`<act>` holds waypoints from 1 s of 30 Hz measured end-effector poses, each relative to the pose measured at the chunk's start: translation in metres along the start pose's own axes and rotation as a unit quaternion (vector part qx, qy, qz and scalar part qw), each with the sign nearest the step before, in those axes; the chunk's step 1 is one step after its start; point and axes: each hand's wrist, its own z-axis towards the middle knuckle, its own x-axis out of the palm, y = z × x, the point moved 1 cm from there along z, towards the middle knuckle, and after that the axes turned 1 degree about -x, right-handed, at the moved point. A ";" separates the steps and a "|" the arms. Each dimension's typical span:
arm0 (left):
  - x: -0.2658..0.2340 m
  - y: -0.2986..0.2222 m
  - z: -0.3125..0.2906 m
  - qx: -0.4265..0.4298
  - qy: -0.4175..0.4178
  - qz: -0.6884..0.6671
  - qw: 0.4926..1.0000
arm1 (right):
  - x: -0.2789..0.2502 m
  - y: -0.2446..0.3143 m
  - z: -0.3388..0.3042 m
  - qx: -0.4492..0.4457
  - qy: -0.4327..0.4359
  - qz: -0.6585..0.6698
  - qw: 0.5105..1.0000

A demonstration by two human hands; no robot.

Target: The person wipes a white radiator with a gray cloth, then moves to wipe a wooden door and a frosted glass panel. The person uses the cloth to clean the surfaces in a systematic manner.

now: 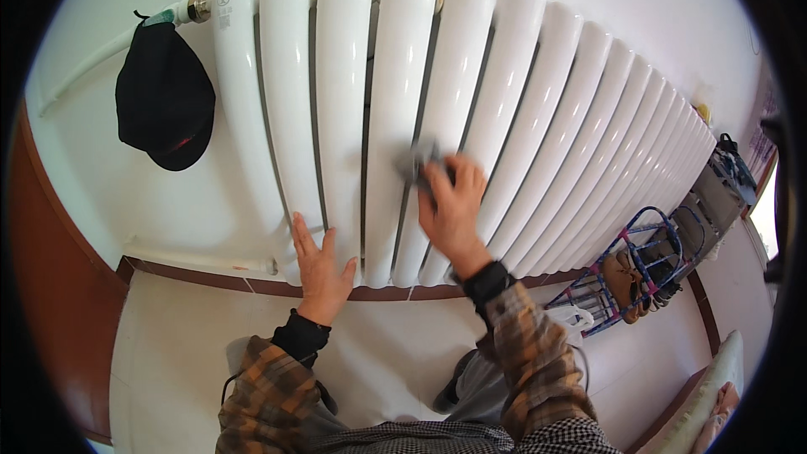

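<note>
To my left a black cap (pixel 164 97) hangs beside the radiator (pixel 345 109); to my right a blue shoe rack (pixel 649 286) with brown shoes (pixel 618 282) stands before its far end. The radiator, glossy white with rounded columns, is against the wall facing me. A small printed mark (pixel 224 13) sits high on its leftmost column. My left hand (pixel 321 273) is spread at the lower columns; my right hand (pixel 454 202) curls around a blurred grey thing (pixel 414 164), perhaps a cloth, at mid-height.
</note>
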 end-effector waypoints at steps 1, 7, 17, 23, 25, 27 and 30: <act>0.001 -0.001 0.000 -0.004 0.000 0.002 1.000 | 0.004 -0.001 0.029 -0.003 -0.022 -0.007 1.000; -0.006 -0.001 0.001 0.002 0.009 0.014 1.000 | 0.039 0.014 0.045 0.012 -0.102 -0.022 0.995; -0.023 0.003 0.000 0.006 0.036 0.012 0.999 | 0.049 0.031 0.038 -0.105 -0.006 0.032 0.994; -0.022 0.002 0.001 0.006 0.041 0.019 0.999 | 0.073 0.054 0.046 -0.055 -0.043 -0.006 0.998; -0.025 0.004 0.001 0.012 0.041 0.020 0.999 | 0.074 0.068 0.000 -0.080 0.014 0.007 0.997; -0.028 0.007 0.000 0.011 0.046 0.019 0.999 | 0.075 0.069 -0.031 -0.131 0.109 0.053 0.984; -0.032 0.011 -0.002 0.012 0.042 -0.016 0.999 | 0.069 0.066 -0.025 -0.169 0.189 0.107 0.962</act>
